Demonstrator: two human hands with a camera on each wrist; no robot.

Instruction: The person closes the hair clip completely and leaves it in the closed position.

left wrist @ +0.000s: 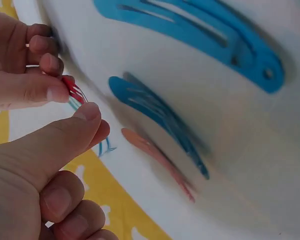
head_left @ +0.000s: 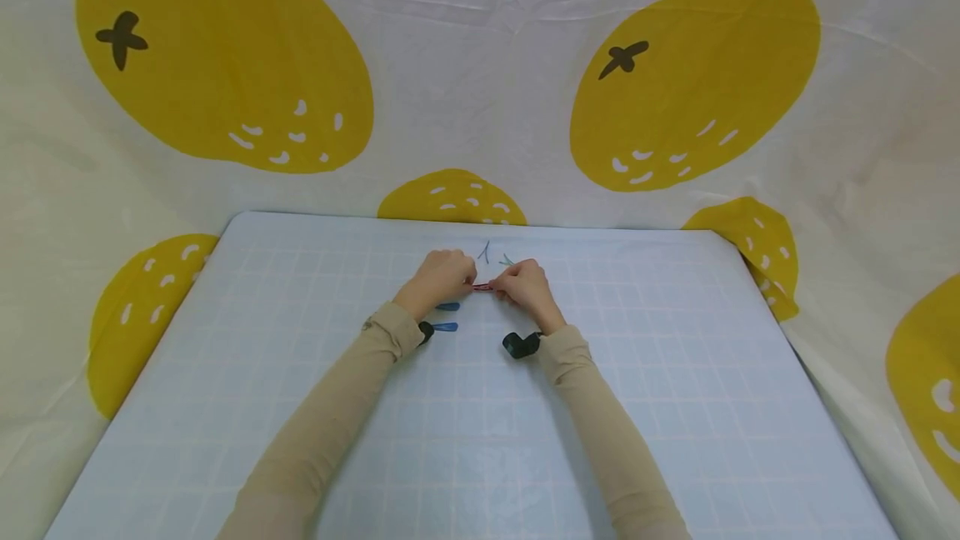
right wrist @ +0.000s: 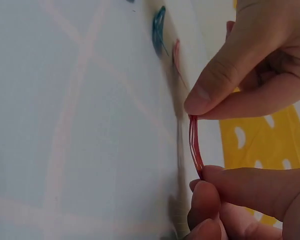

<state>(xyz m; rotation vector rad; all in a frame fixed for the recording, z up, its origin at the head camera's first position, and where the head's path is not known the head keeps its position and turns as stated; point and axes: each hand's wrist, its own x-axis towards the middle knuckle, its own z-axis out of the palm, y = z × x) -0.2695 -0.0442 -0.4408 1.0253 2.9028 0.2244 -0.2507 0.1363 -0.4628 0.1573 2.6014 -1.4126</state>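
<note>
A red snap hair clip [head_left: 482, 287] is held off the table between the two hands. My left hand [head_left: 444, 275] pinches one end of it between thumb and forefinger, its other fingers curled. My right hand [head_left: 527, 286] pinches the opposite end, as the right wrist view also shows for the red clip [right wrist: 194, 142]. Beside and below the left hand lie two blue snap clips [left wrist: 160, 112] and a pink one [left wrist: 157, 157]. Just beyond the hands, near the far edge, are a thin blue forked piece [head_left: 484, 252] and a thin green forked piece [head_left: 507, 260].
Pale gridded cloth covers the table [head_left: 660, 407]. Behind it hangs a white curtain [head_left: 472, 90] printed with yellow fruit. Black wrist cameras, one of them the right camera [head_left: 521, 346], sit below the sleeves.
</note>
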